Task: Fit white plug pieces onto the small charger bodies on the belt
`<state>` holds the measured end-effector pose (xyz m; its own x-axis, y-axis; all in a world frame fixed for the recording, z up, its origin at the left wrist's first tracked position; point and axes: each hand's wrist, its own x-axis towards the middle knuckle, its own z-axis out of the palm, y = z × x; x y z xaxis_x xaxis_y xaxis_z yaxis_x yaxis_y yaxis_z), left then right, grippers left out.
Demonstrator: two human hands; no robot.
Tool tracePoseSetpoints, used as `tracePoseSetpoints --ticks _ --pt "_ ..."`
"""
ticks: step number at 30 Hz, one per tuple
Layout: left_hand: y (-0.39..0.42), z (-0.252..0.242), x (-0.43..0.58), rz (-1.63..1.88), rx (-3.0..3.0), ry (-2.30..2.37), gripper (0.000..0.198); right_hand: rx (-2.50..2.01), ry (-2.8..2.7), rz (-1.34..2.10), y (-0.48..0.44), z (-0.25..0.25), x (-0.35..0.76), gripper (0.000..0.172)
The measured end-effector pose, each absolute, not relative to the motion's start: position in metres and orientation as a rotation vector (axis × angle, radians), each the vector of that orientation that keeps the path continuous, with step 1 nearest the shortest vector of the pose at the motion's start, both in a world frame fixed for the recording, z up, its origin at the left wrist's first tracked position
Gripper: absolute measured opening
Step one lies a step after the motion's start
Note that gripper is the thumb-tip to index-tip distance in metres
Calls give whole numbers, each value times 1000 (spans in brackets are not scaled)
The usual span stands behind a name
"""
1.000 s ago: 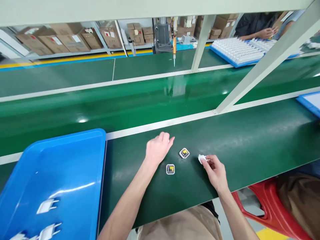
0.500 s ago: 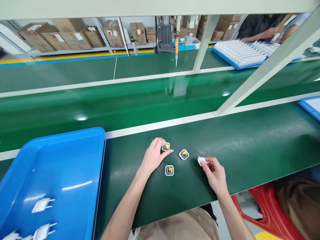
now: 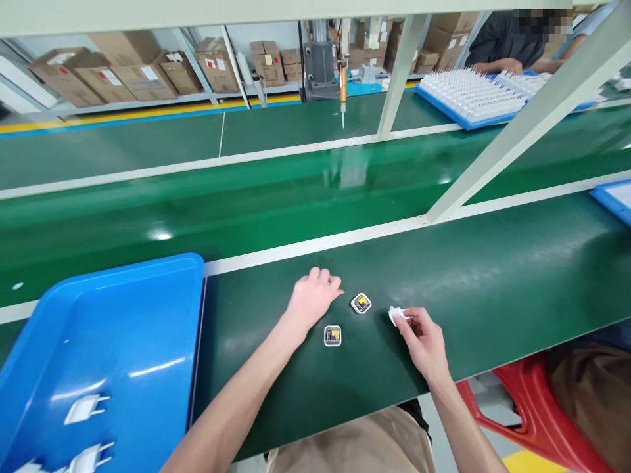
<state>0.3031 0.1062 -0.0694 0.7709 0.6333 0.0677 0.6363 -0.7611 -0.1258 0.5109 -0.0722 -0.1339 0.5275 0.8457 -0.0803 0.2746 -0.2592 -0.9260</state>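
My left hand (image 3: 311,301) is closed over the bench, its fingers curled with the back of the hand turned up. A small open charger housing that lay between its fingers is now hidden by the hand. Pinched in my right hand (image 3: 428,345) is a white plug charger (image 3: 396,316), held just above the green bench. Between my hands lies an open charger housing (image 3: 361,303), white-rimmed, with black and yellow parts inside. A second open housing (image 3: 332,336) sits closer to me, below my left hand.
At left stands a blue tray (image 3: 133,282) with several white plug chargers (image 3: 86,408). A green conveyor belt (image 3: 256,210) runs behind the bench, crossed by a slanted metal post (image 3: 513,125). Beyond it are a dispensing nozzle (image 3: 343,92), a loaded blue tray (image 3: 473,98) and another person.
My left hand has turned and curled over; the housing seen in its fingers is out of sight. The right hand stays nearly still with its charger. The view has shifted slightly.
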Motion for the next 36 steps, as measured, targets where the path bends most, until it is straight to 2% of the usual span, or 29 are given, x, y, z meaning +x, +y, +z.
tracePoseSetpoints --ticks 4,8,13,26,31,36 --pt "106 -75 322 28 -2853 -968 33 -1795 -953 743 -72 -137 512 39" --pt "118 -69 323 157 -2877 -1001 24 -1799 -953 730 -72 -135 511 40" --pt "129 -67 315 -26 -2913 -1128 37 -1803 -960 721 -71 -130 510 41" --pt "134 -76 316 -105 -2996 -1205 27 -1792 -964 730 -71 -136 510 40" --pt "135 -70 315 -377 -3013 -1150 35 -1776 -930 721 -70 -137 510 40" --pt "117 -101 316 -638 -3278 -1215 26 -1722 -870 709 -70 -138 510 39"
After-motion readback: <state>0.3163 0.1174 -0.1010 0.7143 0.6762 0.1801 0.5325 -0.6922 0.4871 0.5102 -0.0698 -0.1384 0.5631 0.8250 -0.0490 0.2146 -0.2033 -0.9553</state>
